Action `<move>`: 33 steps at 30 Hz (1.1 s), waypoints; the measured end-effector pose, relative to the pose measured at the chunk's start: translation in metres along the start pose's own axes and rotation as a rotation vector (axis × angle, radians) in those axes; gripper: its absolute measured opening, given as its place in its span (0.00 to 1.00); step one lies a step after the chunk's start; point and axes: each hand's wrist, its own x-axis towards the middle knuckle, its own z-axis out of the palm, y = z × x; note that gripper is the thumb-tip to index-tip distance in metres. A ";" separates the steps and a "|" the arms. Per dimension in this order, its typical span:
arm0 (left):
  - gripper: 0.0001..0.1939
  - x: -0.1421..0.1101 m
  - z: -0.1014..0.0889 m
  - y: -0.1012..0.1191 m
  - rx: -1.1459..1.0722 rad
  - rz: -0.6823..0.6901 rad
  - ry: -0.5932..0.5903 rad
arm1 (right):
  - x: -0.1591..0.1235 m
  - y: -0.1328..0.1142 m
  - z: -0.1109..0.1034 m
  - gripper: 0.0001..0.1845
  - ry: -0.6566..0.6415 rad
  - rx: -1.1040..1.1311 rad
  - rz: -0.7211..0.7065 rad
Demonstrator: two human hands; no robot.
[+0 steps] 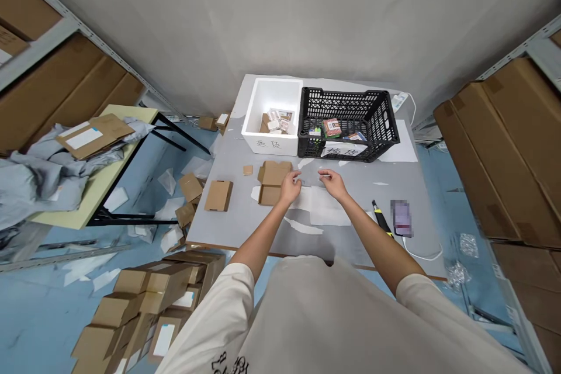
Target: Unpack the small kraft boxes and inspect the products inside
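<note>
My left hand (290, 187) hovers at the right edge of an opened small cardboard box (275, 174), its fingers curved and a little apart. No object shows in it. My right hand (333, 183) is held opposite, a short way to the right, with thumb and forefinger parted and nothing visible between them. Under and between the hands, pale paper patches (322, 205) cover part of the grey table (258, 228). A closed flat cardboard box (218, 196) lies to the left, and a small tan square (248, 170) sits near the opened box.
Behind the hands stand a white foam box (249, 123) and a black plastic crate (350, 95), both holding small packs. A yellow-black box cutter (383, 220) and a phone (402, 219) on a cable lie right. Cartons (149, 289) crowd the floor; a side table (99, 181) stands left.
</note>
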 end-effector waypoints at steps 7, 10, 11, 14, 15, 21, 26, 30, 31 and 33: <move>0.17 -0.064 0.065 -0.015 0.372 0.061 -0.211 | -0.047 0.086 -0.052 0.15 -0.056 -0.238 0.108; 0.18 -0.087 0.097 -0.024 0.612 0.134 -0.349 | -0.069 0.118 -0.059 0.17 -0.144 -0.474 0.078; 0.17 -0.092 0.107 -0.027 0.677 0.157 -0.389 | -0.075 0.126 -0.059 0.18 -0.189 -0.548 0.058; 0.17 -0.098 0.135 -0.038 0.811 0.155 -0.433 | -0.086 0.145 -0.055 0.23 -0.297 -0.747 0.040; 0.19 -0.097 0.142 -0.041 0.846 0.126 -0.427 | -0.088 0.149 -0.053 0.25 -0.317 -0.803 0.050; 0.27 -0.086 0.160 -0.060 0.922 -0.017 -0.387 | -0.087 0.168 -0.041 0.25 -0.274 -0.949 0.040; 0.16 -0.087 0.158 -0.067 0.810 0.035 -0.400 | -0.090 0.175 -0.038 0.14 -0.219 -0.888 -0.043; 0.10 -0.087 0.145 -0.064 0.751 0.043 -0.424 | -0.095 0.165 -0.036 0.11 -0.177 -0.805 -0.043; 0.10 -0.086 0.139 -0.062 0.734 0.047 -0.409 | -0.094 0.159 -0.033 0.11 -0.147 -0.780 -0.050; 0.10 -0.081 0.122 -0.056 0.701 0.054 -0.352 | -0.090 0.142 -0.024 0.10 -0.075 -0.719 -0.079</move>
